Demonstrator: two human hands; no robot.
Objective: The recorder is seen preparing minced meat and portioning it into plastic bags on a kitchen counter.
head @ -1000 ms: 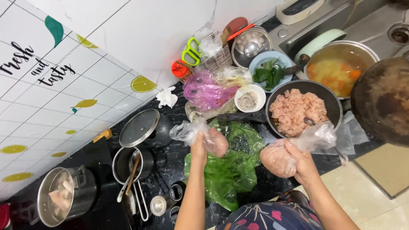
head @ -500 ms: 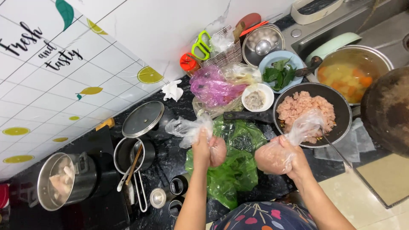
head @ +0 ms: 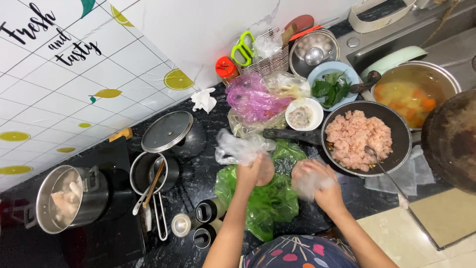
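We saw the frying pan at three o'clock on the counter, with chopped meat in it. Behind it, at one o'clock, stood the soup pot. The small bowl sat just left of the pan's handle. The green bag lay at six o'clock under both hands. At nine o'clock the steel pot stood on the stove, with the saucepan between it and the bag.
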